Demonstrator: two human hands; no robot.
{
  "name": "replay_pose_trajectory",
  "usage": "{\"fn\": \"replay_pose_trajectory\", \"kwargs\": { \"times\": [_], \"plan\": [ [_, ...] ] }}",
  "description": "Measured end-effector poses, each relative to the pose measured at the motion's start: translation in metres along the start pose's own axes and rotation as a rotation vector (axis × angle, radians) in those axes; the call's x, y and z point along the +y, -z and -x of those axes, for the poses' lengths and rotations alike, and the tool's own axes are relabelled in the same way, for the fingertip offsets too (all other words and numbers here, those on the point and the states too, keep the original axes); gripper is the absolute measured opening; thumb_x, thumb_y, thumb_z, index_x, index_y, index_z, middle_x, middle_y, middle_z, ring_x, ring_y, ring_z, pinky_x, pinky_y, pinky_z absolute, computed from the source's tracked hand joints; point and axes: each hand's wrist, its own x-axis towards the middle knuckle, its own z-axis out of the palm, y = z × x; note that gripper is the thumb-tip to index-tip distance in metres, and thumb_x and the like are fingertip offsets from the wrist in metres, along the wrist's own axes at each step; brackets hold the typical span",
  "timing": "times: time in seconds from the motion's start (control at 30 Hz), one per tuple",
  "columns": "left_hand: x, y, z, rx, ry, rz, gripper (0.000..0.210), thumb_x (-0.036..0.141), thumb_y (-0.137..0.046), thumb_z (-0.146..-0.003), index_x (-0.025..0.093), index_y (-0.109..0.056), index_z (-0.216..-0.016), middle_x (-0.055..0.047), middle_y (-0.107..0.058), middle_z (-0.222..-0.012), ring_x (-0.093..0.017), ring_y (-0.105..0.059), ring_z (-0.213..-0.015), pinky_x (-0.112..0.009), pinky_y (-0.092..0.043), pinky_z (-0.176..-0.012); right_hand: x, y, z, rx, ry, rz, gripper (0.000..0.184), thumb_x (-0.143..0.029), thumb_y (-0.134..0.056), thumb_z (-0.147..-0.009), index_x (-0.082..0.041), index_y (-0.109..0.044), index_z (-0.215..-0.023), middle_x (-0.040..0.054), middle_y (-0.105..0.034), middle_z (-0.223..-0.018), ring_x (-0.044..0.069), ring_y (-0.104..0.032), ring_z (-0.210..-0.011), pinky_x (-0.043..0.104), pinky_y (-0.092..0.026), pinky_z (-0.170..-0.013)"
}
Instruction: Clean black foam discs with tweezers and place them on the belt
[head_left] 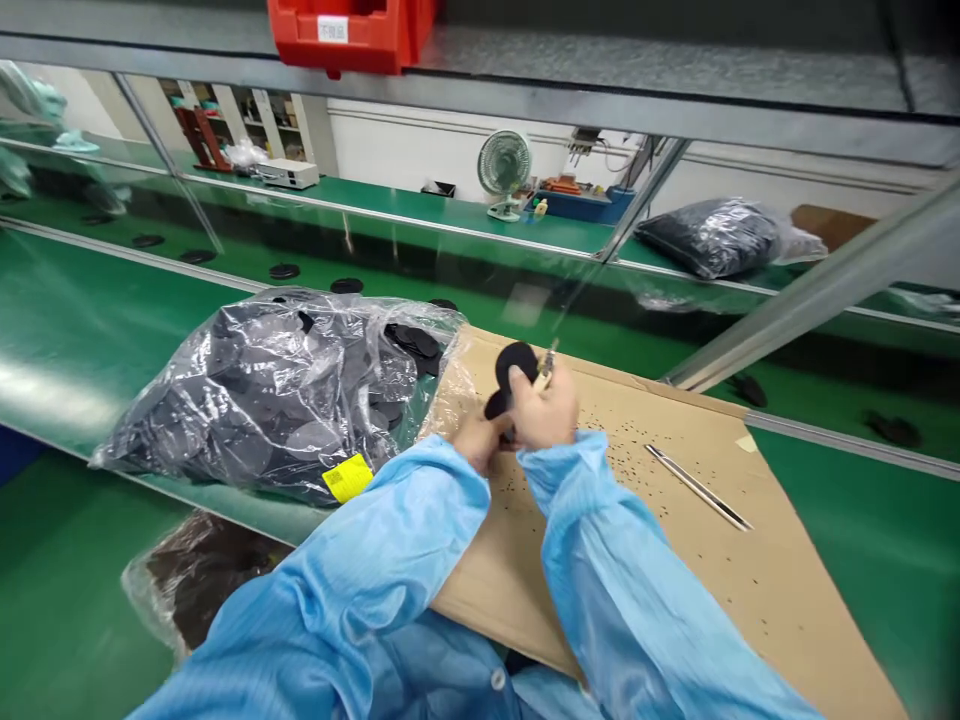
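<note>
Over a sheet of cardboard (600, 480), my two hands are close together around black round discs (516, 366). My left hand (478, 440) is closed on the lower disc, its fingers partly hidden by my right hand. In my right hand (547, 408) is a small pale-handled tool (547, 372) with a metal tip pointing up and away. The right thumb lies against the upper disc. Small black specks are scattered on the cardboard, and a thin, black-and-white, stick-like tool (697, 487) lies to the right.
Left of the cardboard, a large clear bag (262, 400) of black discs bears a yellow label (347, 478). More discs (346, 286) lie along the green belt behind. An overhead shelf (600, 95) carries a red bin (352, 35). A slanted metal post (810, 280) stands at right.
</note>
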Motion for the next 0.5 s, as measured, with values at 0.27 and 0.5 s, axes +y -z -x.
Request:
{"fn": "replay_pose_trajectory", "kwargs": {
  "times": [0.27,0.5],
  "plan": [
    [-0.003,-0.006,0.011,-0.193,-0.029,0.069,0.044,0.03,-0.082,-0.061,0.014,-0.062,-0.097,-0.007,-0.067,-0.091,-0.019,-0.065,-0.084,-0.037,-0.051,-0.082,0.062,0.027,0.049,0.124,0.041,0.263,0.022,-0.02,-0.048,-0.074,-0.018,-0.059,-0.093,0.0101,-0.063,-0.09,0.024,-0.059,-0.089,0.035,-0.046,-0.083],
    [0.0,0.002,0.006,-0.047,-0.083,-0.024,0.045,0.027,-0.084,-0.056,0.014,-0.064,-0.094,-0.007,-0.069,-0.091,-0.021,-0.065,-0.086,-0.037,-0.053,-0.08,0.061,0.038,0.046,-0.335,0.067,-0.028,0.035,-0.022,-0.057,-0.074,-0.02,-0.06,-0.108,0.0067,-0.063,-0.111,0.022,-0.057,-0.105,0.034,-0.044,-0.095]
  ]
}}
